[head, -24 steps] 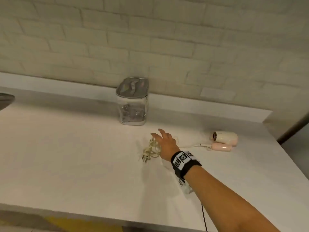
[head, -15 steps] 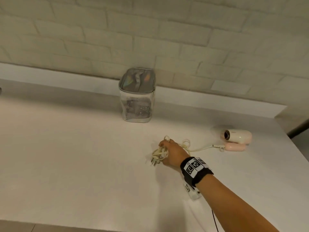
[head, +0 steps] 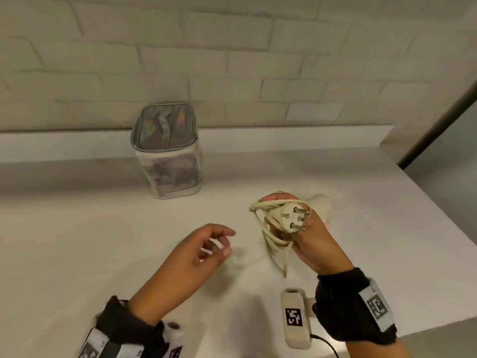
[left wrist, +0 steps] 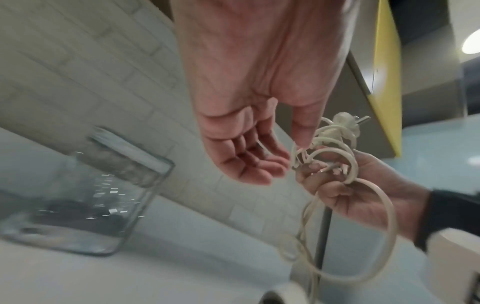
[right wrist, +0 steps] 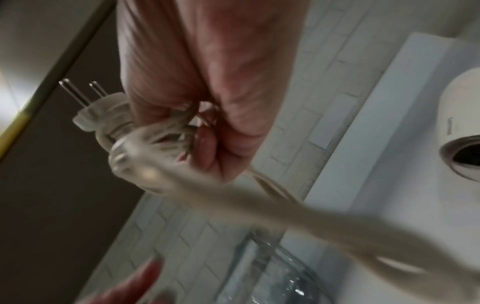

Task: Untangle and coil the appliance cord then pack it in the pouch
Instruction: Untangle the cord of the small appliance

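My right hand [head: 296, 228] grips a tangled bundle of cream cord [head: 273, 236] above the white counter, its round two-pin plug [head: 291, 215] pointing back at me. Loops of the cord [left wrist: 363, 205] hang below the fist, and the plug [right wrist: 96, 115] sticks out beside the fingers. My left hand [head: 214, 244] hovers just left of the bundle, fingers loosely curled and holding nothing; in the left wrist view its fingertips [left wrist: 265, 168] sit close to the loops. The hair dryer [head: 322, 205] lies mostly hidden behind my right hand. The pouch [head: 167, 151] stands closed at the back.
The white counter [head: 77, 241] runs to a tiled brick wall [head: 232, 60] with a low ledge behind the pouch. The counter's right edge [head: 438, 228] drops off near a dark doorway. The hair dryer's open nozzle [right wrist: 462, 156] faces the right wrist camera.
My right hand closed on the cord bundle on the counter and lifted it toward me, turning the plug to face me. My left hand came into view beside it.
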`<state>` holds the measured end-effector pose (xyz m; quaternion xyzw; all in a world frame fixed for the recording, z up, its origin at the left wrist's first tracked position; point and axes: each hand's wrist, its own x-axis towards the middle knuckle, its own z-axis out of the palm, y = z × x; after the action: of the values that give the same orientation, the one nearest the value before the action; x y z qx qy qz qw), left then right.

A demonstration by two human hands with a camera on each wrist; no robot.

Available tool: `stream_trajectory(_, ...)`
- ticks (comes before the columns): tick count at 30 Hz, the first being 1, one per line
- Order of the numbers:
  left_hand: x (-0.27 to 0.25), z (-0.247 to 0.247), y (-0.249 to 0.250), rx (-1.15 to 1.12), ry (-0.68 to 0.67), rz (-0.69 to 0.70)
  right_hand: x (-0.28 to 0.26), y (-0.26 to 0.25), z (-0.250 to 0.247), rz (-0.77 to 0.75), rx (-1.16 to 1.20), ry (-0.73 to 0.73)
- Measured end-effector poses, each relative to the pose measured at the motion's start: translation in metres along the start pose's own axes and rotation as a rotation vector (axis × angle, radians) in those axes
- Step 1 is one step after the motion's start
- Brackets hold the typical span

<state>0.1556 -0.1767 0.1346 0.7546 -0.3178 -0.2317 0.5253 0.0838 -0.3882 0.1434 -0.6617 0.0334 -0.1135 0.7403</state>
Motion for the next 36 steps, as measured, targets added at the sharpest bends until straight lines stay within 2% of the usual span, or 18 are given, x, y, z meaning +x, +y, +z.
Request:
stream_trajectory(2,0.022,0.01,0.023,-0.139,0.028,0.083,-0.003,-0.009,-0.004,-0.01,0.098,0.023)
stream_trajectory(4,0.041,0.021,0.042,-0.258,0.024,0.092,-0.004,-0.017,-0.008,-0.024,0.062,0.037)
stream_trajectory(6,0.053,0.034,0.052,-0.379,-0.016,0.039,-0.006,-0.023,-0.01,-0.03,-0.097,0.053)
stream_trajectory(9,0.059,0.043,0.063,-0.443,-0.054,0.003,-0.007,-0.027,-0.005,-0.053,-0.249,0.023)
stream_trajectory(13,0.064,0.038,0.063,-0.546,-0.069,-0.026,-0.01,-0.031,-0.004,-0.036,-0.233,-0.038)
stream_trajectory(15,0.066,0.034,0.062,-0.549,-0.062,-0.039,-0.011,-0.035,-0.006,-0.006,-0.168,-0.115)
stream_trajectory(17,0.067,0.031,0.059,-0.529,-0.035,-0.047,-0.011,-0.035,-0.006,0.002,-0.129,-0.115)
stream_trajectory(23,0.063,0.03,0.061,-0.428,0.038,-0.005,-0.006,-0.038,-0.005,-0.133,-0.118,0.164)
stream_trajectory(26,0.062,0.032,0.061,-0.407,0.04,0.024,-0.002,-0.043,-0.016,-0.109,-0.131,0.24)
stream_trajectory(33,0.064,0.037,0.063,-0.298,0.081,0.066,0.01,-0.052,-0.028,-0.132,-0.426,0.223)
stream_trajectory(36,0.065,0.04,0.065,-0.228,0.18,0.118,0.014,-0.056,-0.032,-0.176,-0.628,0.208)
